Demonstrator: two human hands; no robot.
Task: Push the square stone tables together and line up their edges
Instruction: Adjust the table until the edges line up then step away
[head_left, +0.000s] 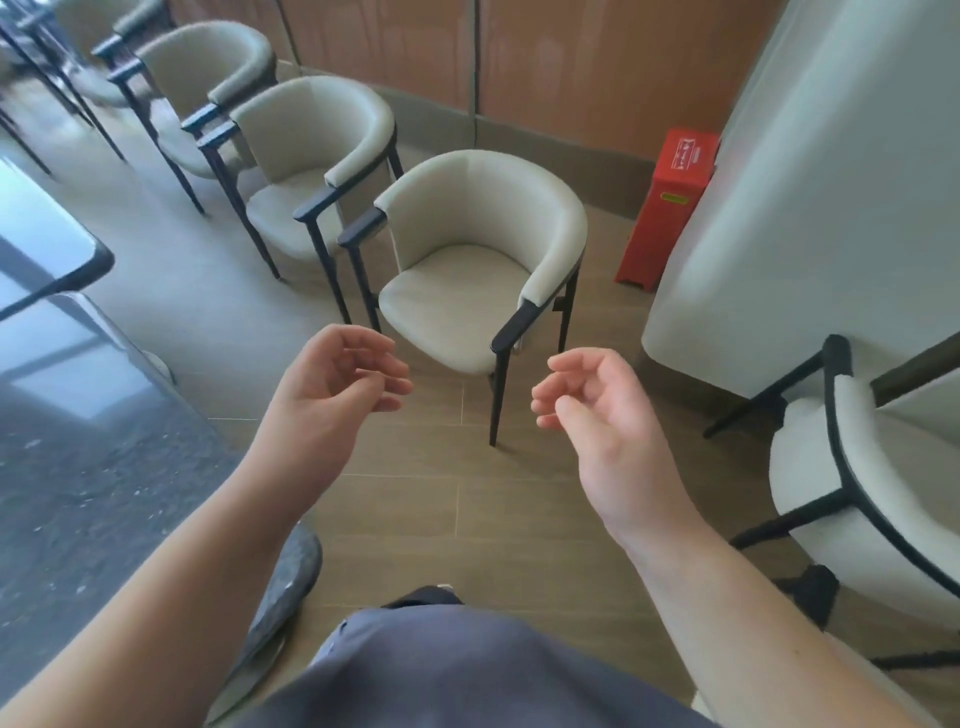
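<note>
Both hands, left hand (337, 384) and right hand (597, 410), hang loosely curled, holding nothing; the 2 stone tables (98, 441) sit leftward, ungripped, so a careless shove could skew their edges.

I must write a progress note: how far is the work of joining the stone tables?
Done: nothing visible. The two stone tables at left show a gap between them. In hand: nothing; left hand and right hand hang empty, fingers curled, facing a chair. Left: pushing together, aligning edges.
</note>
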